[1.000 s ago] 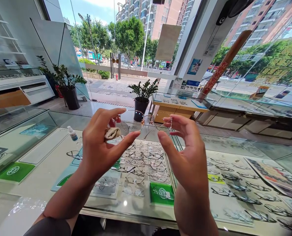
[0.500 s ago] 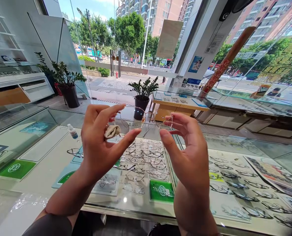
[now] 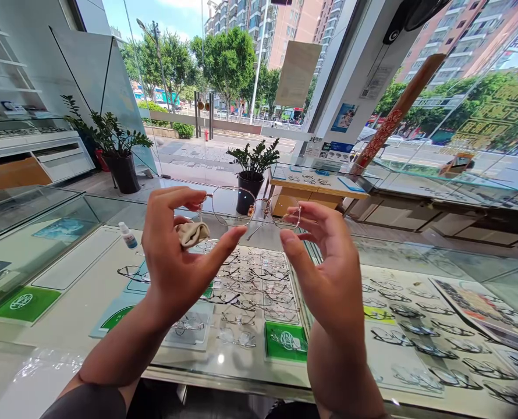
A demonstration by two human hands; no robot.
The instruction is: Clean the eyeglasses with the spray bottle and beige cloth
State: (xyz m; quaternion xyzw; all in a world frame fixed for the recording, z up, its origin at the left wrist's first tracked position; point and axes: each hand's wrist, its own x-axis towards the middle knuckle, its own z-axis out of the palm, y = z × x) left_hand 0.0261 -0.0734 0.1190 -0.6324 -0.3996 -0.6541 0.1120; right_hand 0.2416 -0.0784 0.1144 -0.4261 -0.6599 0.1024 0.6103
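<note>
Both hands hold up a pair of thin-rimmed eyeglasses (image 3: pixel 233 208) with round clear lenses, above the glass counter. My left hand (image 3: pixel 171 250) grips the left end of the frame with its fingers and has a crumpled beige cloth (image 3: pixel 194 234) tucked in its palm; its thumb points toward the lens. On the other side, my right hand (image 3: pixel 329 262) has its fingers at the rim of the right lens, the thumb just below it. One temple arm shows behind the lenses; the other is partly hidden by my left hand.
Below the hands, the glass display counter (image 3: pixel 241 372) holds rows of eyeglasses (image 3: pixel 237 337), a green card (image 3: pixel 285 342) and a blue-and-green tray (image 3: pixel 110 317). A small white spray bottle (image 3: pixel 128 235) stands at left. Farther off are a potted plant (image 3: pixel 251 174) and a wooden table (image 3: pixel 315 192).
Both hands and the eyeglasses have shifted slightly left. The left fingers have drawn back a little along the frame's end, and the view has tilted slightly.
</note>
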